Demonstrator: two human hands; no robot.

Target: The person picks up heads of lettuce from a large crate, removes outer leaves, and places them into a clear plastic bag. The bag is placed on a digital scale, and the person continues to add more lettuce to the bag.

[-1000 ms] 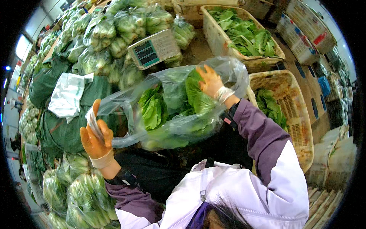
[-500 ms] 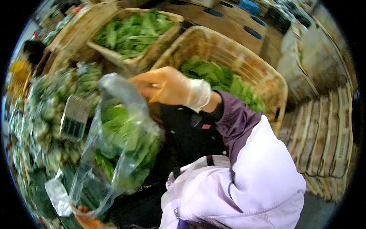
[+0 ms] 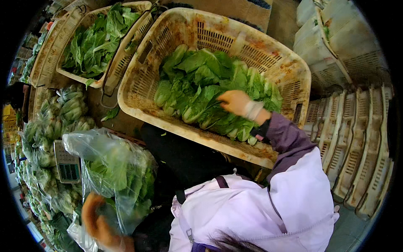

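Observation:
My right hand [image 3: 236, 103], in a pale orange glove with a whitish cuff, is over the leafy green cabbages [image 3: 205, 69] inside a large yellowed plastic crate [image 3: 214, 140]. Its fingers stretch leftward, tips at the leaves, and nothing is held. At the lower left, a clear plastic bag [image 3: 90, 145] lies over more leafy cabbage [image 3: 140, 176]. My left hand [image 3: 100, 222], also in an orange glove, is at the bag's near edge with curved fingers. Blur hides whether it grips the plastic.
Beyond the bag on the left are a scale with a dark display [image 3: 69, 168] and a heap of bagged greens [image 3: 46, 143]. A smaller crate of leaves [image 3: 92, 82] stands at the far left. Stacked crates [image 3: 354, 155] line the right side.
My right hand has left the top of the bag and moved right into the big crate. The bag's top has sunk down. My left hand has shifted slightly up and right.

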